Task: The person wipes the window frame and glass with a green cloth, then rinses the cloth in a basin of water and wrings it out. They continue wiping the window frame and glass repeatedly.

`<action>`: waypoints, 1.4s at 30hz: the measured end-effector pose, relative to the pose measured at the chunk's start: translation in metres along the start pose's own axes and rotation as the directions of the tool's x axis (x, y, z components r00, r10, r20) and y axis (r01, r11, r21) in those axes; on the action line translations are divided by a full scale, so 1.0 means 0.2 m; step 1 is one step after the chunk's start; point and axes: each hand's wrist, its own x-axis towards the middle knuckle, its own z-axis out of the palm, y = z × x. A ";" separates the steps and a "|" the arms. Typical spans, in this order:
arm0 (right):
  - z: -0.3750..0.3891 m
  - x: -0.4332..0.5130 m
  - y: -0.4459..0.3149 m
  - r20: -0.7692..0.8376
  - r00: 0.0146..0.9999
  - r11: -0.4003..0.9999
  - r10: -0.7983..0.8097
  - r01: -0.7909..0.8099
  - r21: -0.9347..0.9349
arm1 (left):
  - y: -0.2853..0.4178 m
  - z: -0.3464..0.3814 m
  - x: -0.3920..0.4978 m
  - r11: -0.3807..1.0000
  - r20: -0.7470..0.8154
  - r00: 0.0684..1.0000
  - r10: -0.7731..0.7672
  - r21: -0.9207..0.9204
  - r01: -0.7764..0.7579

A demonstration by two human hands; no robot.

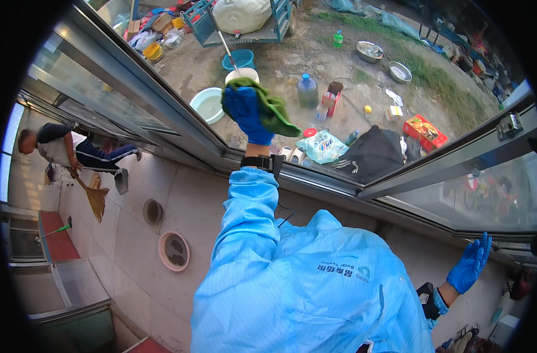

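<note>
My left hand (249, 112), in a blue glove, holds a green cloth (275, 112) that hangs out past the fingers. It is raised in front of a metal-framed window (295, 174), and the ground outside shows behind it. I cannot tell whether the cloth touches glass. On the far right, my right hand (470, 264), also gloved in blue, is held up with its fingers extended and nothing in them. It is close to the lower edge of the right window panel (467, 198). Light blue work sleeves cover both arms, and a dark band circles each wrist.
Indoors at left, a person (61, 141) holds a broom (94, 196) and a dustpan (121, 181). A pink basin (174, 251) and a bucket (152, 211) stand on the floor. Outside are a pale basin (208, 105), a water jug (307, 90) and a cart (246, 37).
</note>
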 end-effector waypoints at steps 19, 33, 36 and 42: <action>0.06 -0.03 -0.02 -0.025 0.999 0.996 0.040 -0.042 -0.080 | -0.30 0.07 -0.13 0.328 0.053 0.368 -0.928 -0.346 0.879; -0.37 0.04 0.16 -0.056 0.998 0.996 0.041 -0.045 -0.077 | 0.86 0.28 -0.45 0.685 -0.070 0.682 -0.728 -0.090 0.723; -0.44 0.05 0.19 -0.064 0.997 0.996 0.051 -0.055 -0.067 | 1.14 0.28 -0.46 0.481 0.093 0.547 -0.832 -0.371 0.794; -0.56 0.06 0.25 -0.093 0.995 0.998 0.043 -0.046 -0.032 | 1.50 0.34 -0.60 0.710 0.086 0.847 -0.524 -0.506 0.490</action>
